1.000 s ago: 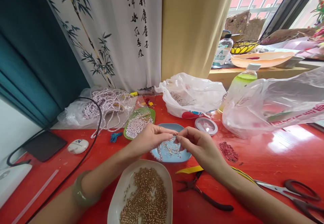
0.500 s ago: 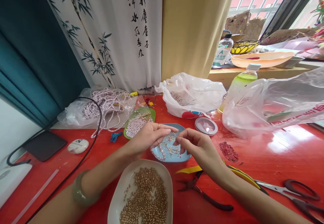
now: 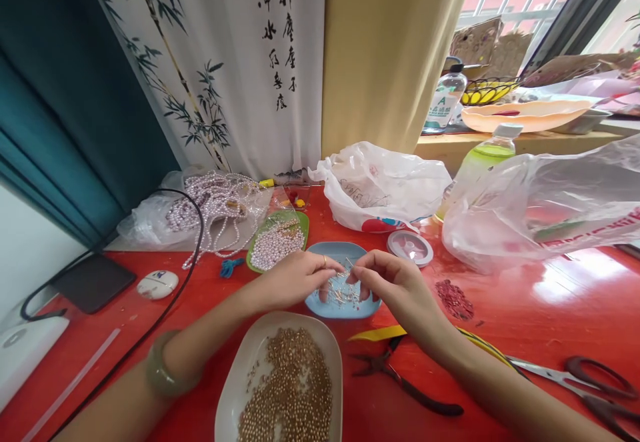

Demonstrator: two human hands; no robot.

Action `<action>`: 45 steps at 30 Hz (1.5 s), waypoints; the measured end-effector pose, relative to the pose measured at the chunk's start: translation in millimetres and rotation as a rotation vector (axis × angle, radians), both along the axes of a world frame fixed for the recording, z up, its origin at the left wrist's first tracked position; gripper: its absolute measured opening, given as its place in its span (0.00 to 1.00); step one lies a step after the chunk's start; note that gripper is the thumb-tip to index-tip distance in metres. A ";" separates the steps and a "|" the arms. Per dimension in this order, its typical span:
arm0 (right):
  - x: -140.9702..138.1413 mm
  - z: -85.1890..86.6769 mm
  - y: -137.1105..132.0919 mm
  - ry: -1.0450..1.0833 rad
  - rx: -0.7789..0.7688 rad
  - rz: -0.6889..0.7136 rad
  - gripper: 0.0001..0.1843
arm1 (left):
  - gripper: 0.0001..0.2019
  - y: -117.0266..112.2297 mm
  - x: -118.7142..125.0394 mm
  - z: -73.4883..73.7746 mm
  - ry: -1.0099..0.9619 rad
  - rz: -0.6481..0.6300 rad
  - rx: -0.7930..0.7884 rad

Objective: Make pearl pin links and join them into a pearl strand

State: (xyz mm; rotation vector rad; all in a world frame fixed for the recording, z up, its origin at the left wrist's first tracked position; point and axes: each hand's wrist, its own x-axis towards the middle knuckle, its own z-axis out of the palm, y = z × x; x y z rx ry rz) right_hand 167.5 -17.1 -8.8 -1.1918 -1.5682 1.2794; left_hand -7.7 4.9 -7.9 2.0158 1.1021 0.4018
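Your left hand (image 3: pixel 293 279) and right hand (image 3: pixel 395 285) meet over the blue dish (image 3: pixel 320 305), which sits near the middle of the red worktop (image 3: pixel 550 309). Each grip is narrow, fingertips pinched together. Between them runs a thin metal pin (image 3: pixel 346 267), and both hands appear to hold it, though it is too fine to tell exactly where each fingertip touches. More loose pins (image 3: pixel 340 294) lie in the blue dish directly under your fingers. A ring shows on your left hand, and a pale green bangle (image 3: pixel 160 370) circles your left wrist.

Toward the near edge, just in front of the blue dish, a white oval tray (image 3: pixel 235 382) holds a heap of gold beads (image 3: pixel 290 392). Behind your left hand a green dish (image 3: pixel 303 222) carries pale pearls, and further back, toward the far left of the worktop, strands of pearls (image 3: pixel 215 205) lie on clear plastic. A small round spool (image 3: pixel 410 247) sits just beyond your right hand, with crumpled plastic bags (image 3: pixel 385 185) behind it. To your right, a patch of small red beads (image 3: pixel 453 299) lies on the bare worktop. Dark-handled pliers (image 3: pixel 400 379) rest below your right wrist near the front edge, and scissors (image 3: pixel 575 375) lie toward the near right corner.
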 end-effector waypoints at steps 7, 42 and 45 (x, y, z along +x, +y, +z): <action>3.3 2.0 2.5 -0.028 0.058 -0.036 0.07 | 0.16 -6.5 -2.7 1.4 0.161 -0.160 0.246; 5.0 -4.4 6.5 -0.082 0.073 0.001 0.08 | 0.13 28.4 -26.2 -10.9 -0.398 0.327 -0.201; 4.7 -3.3 1.5 -0.120 0.116 0.007 0.08 | 0.09 14.1 -7.2 -9.4 -0.615 0.321 -0.397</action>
